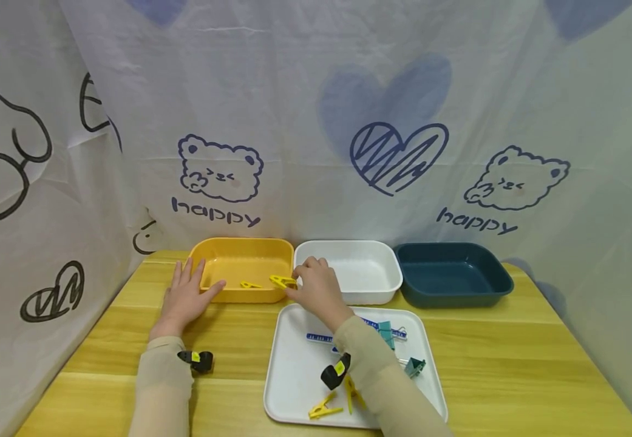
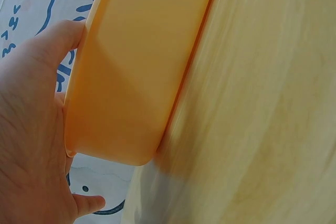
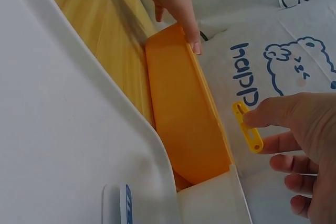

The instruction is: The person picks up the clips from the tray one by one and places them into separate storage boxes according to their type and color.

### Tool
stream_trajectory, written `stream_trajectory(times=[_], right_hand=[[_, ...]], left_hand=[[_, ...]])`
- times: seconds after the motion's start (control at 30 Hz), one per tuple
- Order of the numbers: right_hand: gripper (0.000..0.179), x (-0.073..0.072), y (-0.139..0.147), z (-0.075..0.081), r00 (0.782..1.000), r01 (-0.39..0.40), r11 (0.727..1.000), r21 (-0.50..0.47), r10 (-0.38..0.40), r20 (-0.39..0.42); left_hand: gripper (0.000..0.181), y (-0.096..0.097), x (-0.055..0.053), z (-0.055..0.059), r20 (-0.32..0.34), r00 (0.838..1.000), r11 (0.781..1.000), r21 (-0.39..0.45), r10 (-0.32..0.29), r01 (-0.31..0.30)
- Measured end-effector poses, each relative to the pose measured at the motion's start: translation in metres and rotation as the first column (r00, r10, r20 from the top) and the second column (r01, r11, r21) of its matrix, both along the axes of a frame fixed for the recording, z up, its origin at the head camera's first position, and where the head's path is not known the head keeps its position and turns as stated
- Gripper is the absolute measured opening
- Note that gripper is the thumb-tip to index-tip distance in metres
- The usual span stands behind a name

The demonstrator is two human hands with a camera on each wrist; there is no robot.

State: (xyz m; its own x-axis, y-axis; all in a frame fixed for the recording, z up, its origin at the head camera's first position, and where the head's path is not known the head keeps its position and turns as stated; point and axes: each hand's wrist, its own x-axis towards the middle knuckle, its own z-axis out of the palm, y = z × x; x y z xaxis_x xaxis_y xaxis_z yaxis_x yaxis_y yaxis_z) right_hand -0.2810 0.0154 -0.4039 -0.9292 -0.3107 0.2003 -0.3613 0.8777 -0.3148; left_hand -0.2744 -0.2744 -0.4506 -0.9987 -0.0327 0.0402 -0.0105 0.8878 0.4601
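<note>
My right hand (image 1: 318, 290) pinches a yellow plastic clothespin (image 1: 281, 281) between thumb and index finger, above the right end of the yellow bin (image 1: 250, 295). In the right wrist view that clothespin (image 3: 248, 128) stands clear of the bin's rim, the other fingers loosely bent. Another yellow clothespin (image 1: 250, 284) lies inside the bin. My left hand (image 1: 181, 303) rests on the bin's front left corner, fingers spread along the left side and thumb over the front rim. The left wrist view shows this hand (image 2: 26, 108) against the rim, some fingertips hidden behind it.
A white bin (image 1: 370, 297) and a dark teal bin (image 1: 458, 300) stand right of the yellow one. On the white tray (image 1: 285, 376) lie yellow clothespins (image 1: 325, 408), green binder clips (image 1: 415, 367) and blue-and-white strips (image 1: 319, 337), partly under my right forearm. A printed curtain (image 1: 305, 182) hangs behind.
</note>
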Motion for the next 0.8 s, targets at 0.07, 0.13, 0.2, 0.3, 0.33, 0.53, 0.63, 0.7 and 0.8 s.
stream_trajectory(times=[0.07,0.13,0.2,0.3,0.33,0.53,0.63,0.7,0.8], right_hand=[[0.036,-0.001,-0.002,0.0,1.0,0.001,1.0,-0.002,-0.001,-0.014],[0.035,-0.002,-0.004,-0.001,1.0,-0.003,1.0,-0.003,0.002,-0.031],[0.034,-0.003,-0.006,-0.002,0.999,-0.009,1.0,-0.001,0.009,-0.046],[0.033,-0.004,-0.009,-0.004,0.999,-0.013,1.0,-0.01,0.012,-0.051],[0.034,-0.004,-0.01,-0.004,0.999,-0.014,1.0,-0.016,0.013,-0.049],[0.037,-0.01,-0.017,-0.007,0.999,0.005,0.999,-0.048,-0.007,-0.038],[0.037,-0.014,-0.019,-0.007,0.999,0.03,0.997,-0.065,-0.033,-0.034],[0.037,-0.017,-0.021,-0.008,0.999,0.039,0.997,-0.074,-0.041,-0.032],[0.035,-0.021,-0.026,-0.01,0.999,0.043,0.994,-0.099,-0.046,-0.026]], left_hand=[[0.094,0.0,0.0,0.0,0.002,1.0,1.0,-0.002,-0.001,0.001],[0.094,-0.001,-0.001,0.0,0.003,1.0,1.0,-0.004,-0.001,0.001],[0.095,-0.001,-0.001,0.0,0.004,1.0,1.0,-0.006,0.0,0.0],[0.095,-0.001,0.0,0.0,0.002,1.0,1.0,-0.011,0.001,-0.001],[0.095,-0.001,0.0,0.0,0.001,1.0,1.0,-0.011,0.001,-0.001],[0.093,-0.001,0.0,0.002,0.001,1.0,1.0,-0.009,0.003,-0.003],[0.093,-0.001,0.0,0.001,0.003,1.0,1.0,-0.008,0.004,-0.004],[0.093,-0.001,-0.001,0.0,0.002,1.0,1.0,-0.008,0.004,-0.004],[0.093,-0.002,-0.001,-0.002,0.001,1.0,1.0,-0.01,0.003,-0.003]])
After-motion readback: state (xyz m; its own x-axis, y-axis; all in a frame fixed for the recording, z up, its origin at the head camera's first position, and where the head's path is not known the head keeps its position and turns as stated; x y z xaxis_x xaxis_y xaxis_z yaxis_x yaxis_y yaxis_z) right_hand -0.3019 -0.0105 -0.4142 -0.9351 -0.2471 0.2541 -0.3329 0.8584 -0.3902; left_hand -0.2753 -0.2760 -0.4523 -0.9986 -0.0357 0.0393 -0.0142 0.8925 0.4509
